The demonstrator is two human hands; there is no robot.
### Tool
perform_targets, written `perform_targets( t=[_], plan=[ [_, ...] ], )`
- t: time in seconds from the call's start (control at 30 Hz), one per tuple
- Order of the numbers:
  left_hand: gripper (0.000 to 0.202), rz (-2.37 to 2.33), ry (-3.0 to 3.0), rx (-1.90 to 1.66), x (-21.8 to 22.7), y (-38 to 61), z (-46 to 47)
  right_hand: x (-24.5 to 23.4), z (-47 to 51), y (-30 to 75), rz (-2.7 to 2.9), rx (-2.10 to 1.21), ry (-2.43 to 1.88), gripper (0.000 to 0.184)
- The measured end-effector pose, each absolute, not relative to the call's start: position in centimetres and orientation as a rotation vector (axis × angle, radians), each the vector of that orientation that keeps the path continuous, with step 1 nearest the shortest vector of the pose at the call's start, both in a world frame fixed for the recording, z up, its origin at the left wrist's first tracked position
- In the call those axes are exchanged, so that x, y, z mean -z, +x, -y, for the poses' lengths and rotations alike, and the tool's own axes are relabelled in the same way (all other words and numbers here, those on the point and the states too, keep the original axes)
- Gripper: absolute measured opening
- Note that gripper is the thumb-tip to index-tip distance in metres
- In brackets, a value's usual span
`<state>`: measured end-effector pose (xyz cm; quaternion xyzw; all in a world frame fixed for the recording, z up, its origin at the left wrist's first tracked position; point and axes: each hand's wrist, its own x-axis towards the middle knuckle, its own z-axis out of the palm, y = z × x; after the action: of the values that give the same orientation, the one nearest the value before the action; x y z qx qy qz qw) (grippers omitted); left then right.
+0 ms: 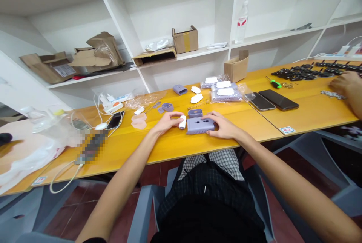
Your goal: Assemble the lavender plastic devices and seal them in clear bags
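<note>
My left hand [167, 121] pinches a small white cylinder-shaped part [182, 122] and holds it upright on the yellow table [169, 145], right against the left end of a flat purple plastic housing [199, 125]. My right hand [222, 125] lies over the right side of that housing, fingers curled on it and steadying it. A smaller purple piece [195, 113] sits just behind the housing.
Bags of purple and white parts [223, 90], springs [198, 103], loose purple pieces [167, 106], two phones [270, 100], a screwdriver [273, 82] and black parts [305, 71] lie on the table. Another person's hand [346, 84] rests far right. Chargers, cables and plastic bags are left; boxes fill the shelves.
</note>
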<state>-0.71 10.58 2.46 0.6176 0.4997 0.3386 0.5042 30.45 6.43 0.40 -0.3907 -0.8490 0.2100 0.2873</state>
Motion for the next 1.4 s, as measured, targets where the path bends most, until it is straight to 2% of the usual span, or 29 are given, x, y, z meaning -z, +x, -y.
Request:
perform_targets(
  t=[0.2, 0.5, 0.7, 1.17, 1.4],
  plan=[
    [0.063, -1.017, 1.499, -0.785, -1.6, -1.9, -10.4, 0.5, -7.0, 30.4, 2.282, -0.423, -1.029, 0.063],
    [0.078, -0.896, 1.504, -0.848, -1.5, -1.2, -10.3, 2.2, -8.3, 30.7, 2.154, -0.379, -0.944, 0.086],
    [0.083, -0.881, 1.508, -0.781, -1.5, -1.5, -10.3, 2.1, -8.2, 30.7, 2.135, -0.364, -0.950, 0.087],
    [0.081, -0.817, 1.575, -0.744, -1.2, -1.3, -10.5, 1.6, -7.8, 30.6, 2.138, -0.347, -0.900, 0.081],
    [0.072, -0.793, 1.590, -0.729, -1.3, -1.1, -10.2, 1.2, -7.6, 30.5, 2.138, -0.331, -0.890, 0.079]
  ],
)
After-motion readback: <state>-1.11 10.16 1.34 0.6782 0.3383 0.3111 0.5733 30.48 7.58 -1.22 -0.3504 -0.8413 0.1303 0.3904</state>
